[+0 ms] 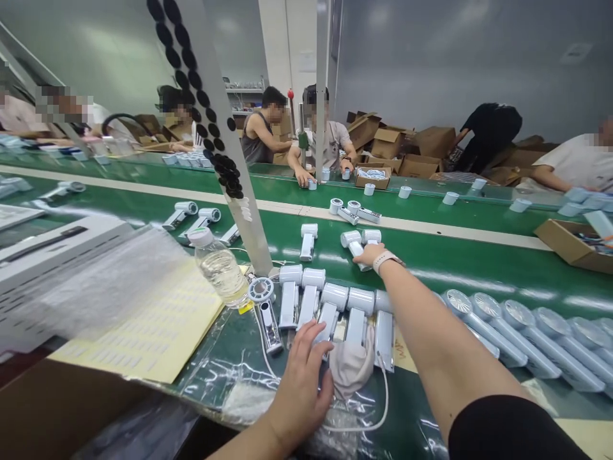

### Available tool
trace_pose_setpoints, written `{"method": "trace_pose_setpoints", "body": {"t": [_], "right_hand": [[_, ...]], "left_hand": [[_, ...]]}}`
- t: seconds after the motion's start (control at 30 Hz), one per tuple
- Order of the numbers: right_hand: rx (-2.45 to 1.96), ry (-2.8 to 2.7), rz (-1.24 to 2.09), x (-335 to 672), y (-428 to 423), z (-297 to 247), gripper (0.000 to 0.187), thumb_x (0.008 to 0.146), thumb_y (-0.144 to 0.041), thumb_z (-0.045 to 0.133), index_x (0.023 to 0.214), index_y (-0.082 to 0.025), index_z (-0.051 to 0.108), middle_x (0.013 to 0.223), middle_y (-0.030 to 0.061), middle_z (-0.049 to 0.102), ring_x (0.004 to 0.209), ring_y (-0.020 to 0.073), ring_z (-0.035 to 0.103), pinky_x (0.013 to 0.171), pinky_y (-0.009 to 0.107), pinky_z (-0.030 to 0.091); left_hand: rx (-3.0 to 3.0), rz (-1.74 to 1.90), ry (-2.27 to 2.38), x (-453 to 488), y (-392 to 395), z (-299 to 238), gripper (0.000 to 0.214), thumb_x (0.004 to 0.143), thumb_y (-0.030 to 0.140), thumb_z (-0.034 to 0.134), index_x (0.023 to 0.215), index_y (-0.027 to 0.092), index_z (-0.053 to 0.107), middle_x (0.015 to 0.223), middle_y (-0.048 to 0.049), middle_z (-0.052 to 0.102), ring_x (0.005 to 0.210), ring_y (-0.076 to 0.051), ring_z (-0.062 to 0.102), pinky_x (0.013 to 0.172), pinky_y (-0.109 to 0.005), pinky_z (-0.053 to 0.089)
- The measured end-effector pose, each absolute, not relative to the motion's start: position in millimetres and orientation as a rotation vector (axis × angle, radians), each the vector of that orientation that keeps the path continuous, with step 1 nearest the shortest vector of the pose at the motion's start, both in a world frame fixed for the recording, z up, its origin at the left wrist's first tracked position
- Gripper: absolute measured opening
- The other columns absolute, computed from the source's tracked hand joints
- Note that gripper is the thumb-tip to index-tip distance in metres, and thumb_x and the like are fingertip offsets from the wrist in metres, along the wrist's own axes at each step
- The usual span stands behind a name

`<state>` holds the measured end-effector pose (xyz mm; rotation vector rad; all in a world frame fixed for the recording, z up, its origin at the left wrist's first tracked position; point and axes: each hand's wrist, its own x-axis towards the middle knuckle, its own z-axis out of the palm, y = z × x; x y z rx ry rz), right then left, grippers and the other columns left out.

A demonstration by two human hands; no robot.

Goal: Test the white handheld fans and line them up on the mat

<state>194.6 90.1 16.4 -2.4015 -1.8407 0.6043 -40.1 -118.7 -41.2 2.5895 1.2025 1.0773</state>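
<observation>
My right hand [370,255] reaches out over the green belt, its fingers closed on a light blue handheld fan [353,239]. Another fan [371,236] lies right beside it. Nearer to me, my left hand [306,377] is open, fingers spread, at the lower ends of a row of pale blue fans [309,306]; whether the fingertips touch one is hard to tell. Just right of that hand lies a crumpled whitish cloth item [352,367], with a white cable [385,396] curving past it. One fan [268,319] lies face up, showing its ring-shaped head and open handle.
A clear water bottle [220,268] stands by a grey post [234,147] dotted with black discs. Yellow label sheets [158,332] lie at left. More fans [522,326] line the right side. Across the belt [431,268], several people work near cardboard boxes [421,153].
</observation>
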Motion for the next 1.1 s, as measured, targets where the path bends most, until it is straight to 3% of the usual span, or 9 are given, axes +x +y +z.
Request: {"method": "trace_pose_setpoints", "body": {"t": [0.13,0.27,0.37,0.43,0.57,0.67,0.9,0.97,1.1], "right_hand": [[-2.225,-1.745,0.737,223,46,35,0.028,0.097,-0.035,0.06,0.117,-0.015,0.064,0.115,0.008,0.067,0.095,0.0204,0.068,0.081,0.039,0.058],[-1.956,-1.716,0.779,227,-26,51,0.029,0.099,-0.032,0.049,0.1,-0.013,0.07,0.098,0.0094,0.071,0.087,0.0217,0.068,0.076,0.036,0.056],[-1.748,-1.78,0.738,215,-85,58,0.025,0.088,-0.034,0.061,0.105,-0.019,0.073,0.12,0.0105,0.067,0.109,0.0278,0.064,0.093,0.041,0.051],[-1.648,-1.831,0.625,205,-118,57,0.035,0.082,-0.036,0.066,0.114,-0.022,0.073,0.144,0.0128,0.054,0.128,0.0353,0.053,0.105,0.052,0.043],[-1.776,-1.736,0.409,196,-160,43,0.046,0.079,-0.042,0.07,0.12,-0.02,0.072,0.161,0.0171,0.034,0.144,0.0445,0.033,0.112,0.067,0.029],[-1.73,-1.663,0.56,201,-172,35,0.045,0.084,-0.05,0.064,0.119,-0.022,0.073,0.16,0.0152,0.037,0.144,0.0413,0.036,0.112,0.066,0.032],[-1.499,-1.518,0.713,193,-159,18,0.022,0.093,-0.035,0.052,0.092,-0.022,0.07,0.122,0.0135,0.071,0.114,0.0311,0.065,0.099,0.053,0.05],[-1.632,-1.584,0.571,184,-154,5,0.013,0.087,-0.028,0.055,0.081,-0.02,0.064,0.114,0.0169,0.07,0.107,0.0338,0.065,0.091,0.053,0.053],[-1.777,-1.764,0.205,171,-153,-16,0.006,0.077,-0.014,0.058,0.075,-0.02,0.057,0.125,0.0229,0.061,0.125,0.0417,0.05,0.1,0.059,0.044]], "left_hand": [[2.463,1.03,1.16,-45,-118,-44,0.034,0.079,0.002,0.047,0.107,0.019,0.055,0.131,-0.0166,0.059,0.135,-0.034,0.047,0.105,-0.058,0.047],[2.103,0.987,1.021,-29,-115,-35,0.021,0.088,0.02,0.056,0.108,0.022,0.063,0.137,-0.0127,0.057,0.144,-0.037,0.035,0.116,-0.064,0.029],[1.418,1.105,0.757,10,-111,-15,0.055,0.087,0.048,0.064,0.135,0.026,0.051,0.149,-0.0126,0.049,0.144,-0.034,0.036,0.12,-0.057,0.024],[0.909,1.098,0.569,41,-109,0,0.066,0.082,0.064,0.065,0.133,0.024,0.053,0.141,-0.0128,0.056,0.138,-0.034,0.045,0.117,-0.052,0.032],[0.538,0.991,0.46,75,-104,16,0.06,0.068,0.063,0.078,0.105,0.017,0.069,0.105,-0.0101,0.072,0.111,-0.03,0.065,0.103,-0.041,0.047],[0.501,0.899,0.427,73,-101,15,0.063,0.063,0.067,0.079,0.095,0.013,0.073,0.094,-0.0111,0.074,0.098,-0.028,0.069,0.092,-0.039,0.052],[0.579,0.918,0.506,37,-91,9,0.056,0.064,0.06,0.083,0.095,0.014,0.072,0.09,-0.0095,0.076,0.098,-0.031,0.071,0.097,-0.044,0.053],[0.62,0.968,0.562,23,-87,9,0.053,0.063,0.057,0.085,0.093,0.015,0.072,0.086,-0.0082,0.077,0.102,-0.032,0.071,0.1,-0.046,0.052],[0.691,1.093,0.566,0,-78,11,0.054,0.058,0.058,0.087,0.088,0.015,0.073,0.088,-0.0091,0.078,0.114,-0.035,0.067,0.105,-0.046,0.05]]}}
